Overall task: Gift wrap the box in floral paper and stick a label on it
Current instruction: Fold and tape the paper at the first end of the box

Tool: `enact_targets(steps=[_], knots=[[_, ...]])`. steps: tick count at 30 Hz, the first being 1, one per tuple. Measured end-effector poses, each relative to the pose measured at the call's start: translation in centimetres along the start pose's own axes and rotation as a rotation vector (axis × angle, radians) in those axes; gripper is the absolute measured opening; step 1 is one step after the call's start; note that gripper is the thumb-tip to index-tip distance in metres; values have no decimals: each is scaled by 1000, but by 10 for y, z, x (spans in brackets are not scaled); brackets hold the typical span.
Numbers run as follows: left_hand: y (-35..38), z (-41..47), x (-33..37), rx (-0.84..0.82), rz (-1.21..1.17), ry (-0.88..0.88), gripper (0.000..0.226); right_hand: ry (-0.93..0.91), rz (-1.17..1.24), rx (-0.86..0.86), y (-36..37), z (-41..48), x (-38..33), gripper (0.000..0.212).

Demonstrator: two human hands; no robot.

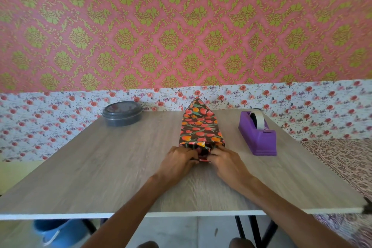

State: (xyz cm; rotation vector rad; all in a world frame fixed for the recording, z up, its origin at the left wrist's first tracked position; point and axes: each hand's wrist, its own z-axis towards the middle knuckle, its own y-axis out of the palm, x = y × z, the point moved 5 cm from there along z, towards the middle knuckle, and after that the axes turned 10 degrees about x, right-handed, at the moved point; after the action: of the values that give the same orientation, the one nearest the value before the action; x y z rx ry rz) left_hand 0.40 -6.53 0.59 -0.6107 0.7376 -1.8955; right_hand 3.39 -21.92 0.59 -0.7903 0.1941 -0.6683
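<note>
The box (201, 127) lies lengthwise in the middle of the wooden table (100, 167), covered in dark paper printed with red and orange tulips. Its far end paper rises to a folded point. At the near end, my left hand (177, 161) and my right hand (227, 162) meet from either side, and their fingers pinch the loose paper flaps inward against the box end. The flap tips show between my fingertips. No label is visible.
A purple tape dispenser (258, 135) with a tape roll stands right of the box. A grey lidded round container (122, 113) sits at the back left. The table's near edge runs across the lower frame, with a blue tub (58, 231) on the floor below.
</note>
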Motion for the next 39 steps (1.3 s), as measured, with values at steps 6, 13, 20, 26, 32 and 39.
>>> enact_targets(steps=[6, 13, 20, 26, 32, 39], knots=[[-1, 2, 4, -78, 22, -39, 9, 45, 50, -76, 1, 3, 2, 24], [-3, 0, 6, -97, 12, 31, 11, 70, 67, -159, 6, 1, 5, 26], [2, 3, 4, -201, 9, -53, 7, 91, 75, -284, 12, 10, 12, 22], [-3, -1, -3, -112, -93, -183, 14, 170, 131, -71, 3, -5, 17, 22], [-12, 5, 1, 33, -34, -208, 14, 285, 169, 102, -11, -3, 24, 9], [-23, 11, 6, 329, 106, -152, 8, 232, 31, 283, -23, 8, 17, 4]])
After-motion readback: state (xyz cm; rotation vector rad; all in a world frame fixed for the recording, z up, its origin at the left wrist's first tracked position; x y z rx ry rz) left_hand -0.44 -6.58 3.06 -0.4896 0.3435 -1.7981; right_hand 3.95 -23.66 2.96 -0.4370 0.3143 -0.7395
